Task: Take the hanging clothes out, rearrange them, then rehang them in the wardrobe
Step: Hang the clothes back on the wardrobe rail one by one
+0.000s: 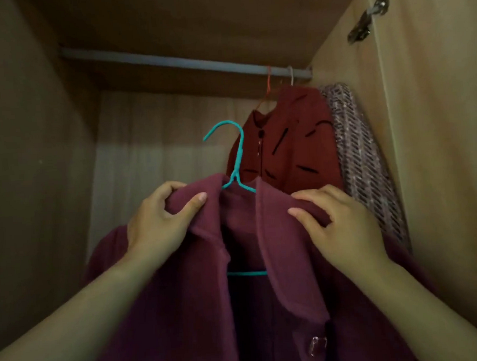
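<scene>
From my head camera, I am looking up into the wardrobe (35, 164). My left hand (161, 215) is clenched on the plum coat (294, 288) at one shoulder, thumb over the front and fingers curled behind the fold. My right hand (337, 221) pinches the other shoulder by the lapel, fingers on top and thumb under the edge. So both hands are grasping cloth, not the hanger.

The coat sits on a teal hanger (238, 158), whose bottom bar shows inside the open front. Its hook stands free in the air, well below the rail (185, 62) and left of the two pieces already hung. Those are a red cardigan (294, 149) on an orange hanger (268, 86) and a patterned garment (364, 158) against the right wall.

I judge the step to be rehanging this coat. To do it well, I should first even the shoulders on the hanger so that the collar sits centred at the neck. Then one hand should move to the hanger's neck, since lifting by cloth alone could let the coat slide off. I would raise the hook above the rail, set it down just left of the cardigan, and let go only once it bears the weight.
</scene>
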Tool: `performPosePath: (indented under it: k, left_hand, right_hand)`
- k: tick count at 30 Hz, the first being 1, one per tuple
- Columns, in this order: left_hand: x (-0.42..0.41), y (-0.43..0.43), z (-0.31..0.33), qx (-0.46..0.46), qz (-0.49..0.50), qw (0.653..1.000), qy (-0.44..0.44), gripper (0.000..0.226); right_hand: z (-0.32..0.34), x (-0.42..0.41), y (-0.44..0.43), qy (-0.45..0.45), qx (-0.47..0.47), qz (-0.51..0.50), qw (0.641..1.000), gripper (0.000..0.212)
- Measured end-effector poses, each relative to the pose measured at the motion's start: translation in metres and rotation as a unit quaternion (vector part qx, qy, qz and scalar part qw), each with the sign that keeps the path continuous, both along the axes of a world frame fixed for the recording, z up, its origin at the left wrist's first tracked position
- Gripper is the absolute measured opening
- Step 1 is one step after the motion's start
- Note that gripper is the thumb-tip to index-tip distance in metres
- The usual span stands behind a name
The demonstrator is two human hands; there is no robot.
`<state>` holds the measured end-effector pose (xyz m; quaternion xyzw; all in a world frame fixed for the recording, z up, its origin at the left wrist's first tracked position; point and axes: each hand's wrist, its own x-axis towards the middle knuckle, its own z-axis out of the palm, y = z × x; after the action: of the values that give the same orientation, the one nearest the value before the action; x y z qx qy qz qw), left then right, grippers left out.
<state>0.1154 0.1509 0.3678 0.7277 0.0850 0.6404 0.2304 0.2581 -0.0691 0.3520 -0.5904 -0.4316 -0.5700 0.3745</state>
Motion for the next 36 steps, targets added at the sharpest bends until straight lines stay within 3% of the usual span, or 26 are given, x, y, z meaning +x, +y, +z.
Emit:
performPosePath:
  k: [5,12,22,28,31,36]
  left_hand:
    - [0.070,0.060,0.043,0.021,-0.045,0.998,-0.033,0.040]
    - [0.166,0.116,0.122,0.073,-0.090,0.993,-0.021,0.042]
    - [0.253,0.126,0.231,0.113,-0.152,0.980,-0.060,0.047]
    - [0.289,0.128,0.282,0.106,-0.205,0.972,-0.039,0.049]
    - [0.298,0.127,0.296,0.087,-0.278,0.956,-0.033,0.047]
    - [0.317,0.133,0.291,0.069,-0.257,0.964,-0.003,0.055]
  right_hand:
    - [0.049,0.047,0.048,0.021,-0.008,-0.013,1.000,0.021]
    - [0.116,0.095,0.092,0.053,0.047,-0.129,0.989,0.020]
    - [0.247,0.130,0.120,0.037,0.090,-0.235,0.967,0.020]
    - [0.325,0.160,0.128,0.026,0.100,-0.270,0.957,0.025]
    - [0.346,0.168,0.135,0.023,0.090,-0.294,0.951,0.022]
    - [0.353,0.176,0.167,0.060,0.052,-0.315,0.946,0.019]
